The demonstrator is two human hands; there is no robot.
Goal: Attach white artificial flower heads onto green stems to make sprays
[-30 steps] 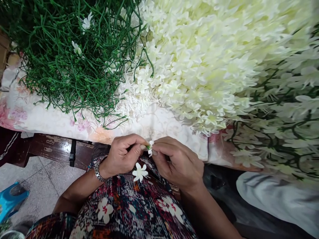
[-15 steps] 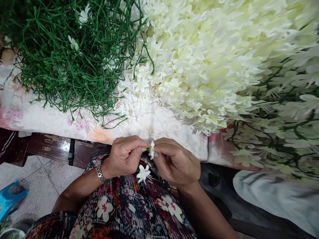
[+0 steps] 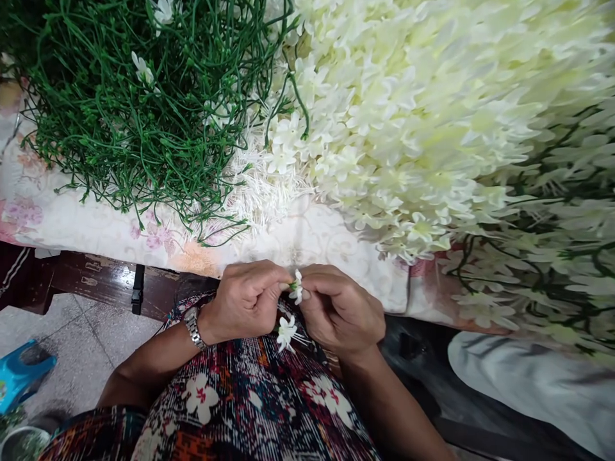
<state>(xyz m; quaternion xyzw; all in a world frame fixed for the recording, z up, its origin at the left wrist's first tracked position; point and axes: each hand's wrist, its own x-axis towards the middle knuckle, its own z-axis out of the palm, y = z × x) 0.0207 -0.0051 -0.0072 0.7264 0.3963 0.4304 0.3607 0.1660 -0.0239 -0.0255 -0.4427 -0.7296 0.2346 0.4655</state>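
At the table's front edge my left hand [image 3: 250, 299] is closed in a pinch on a green plastic stem [image 3: 293, 285], most of it hidden by the fingers. Opposite it, the fingertips of my right hand [image 3: 342, 312] pinch a small white artificial flower [image 3: 298, 288] that sits at the stem's tip. Just below, between my hands, hangs a second white flower [image 3: 287, 333] with thin white stamens. How it joins the held stem is hidden.
Green plastic stems [image 3: 144, 128] are heaped at the left, white stamens [image 3: 262, 186] at the middle, cream petals [image 3: 384, 128] at the right. Finished-looking flower sprays [image 3: 552, 256] lie far right on the floral cloth [image 3: 327, 234]. A blue stool [image 3: 24, 374] stands lower left.
Both hands keep their pinch and shift only slightly. The hanging flower has swung a little to the right and turned. The view has moved slightly.
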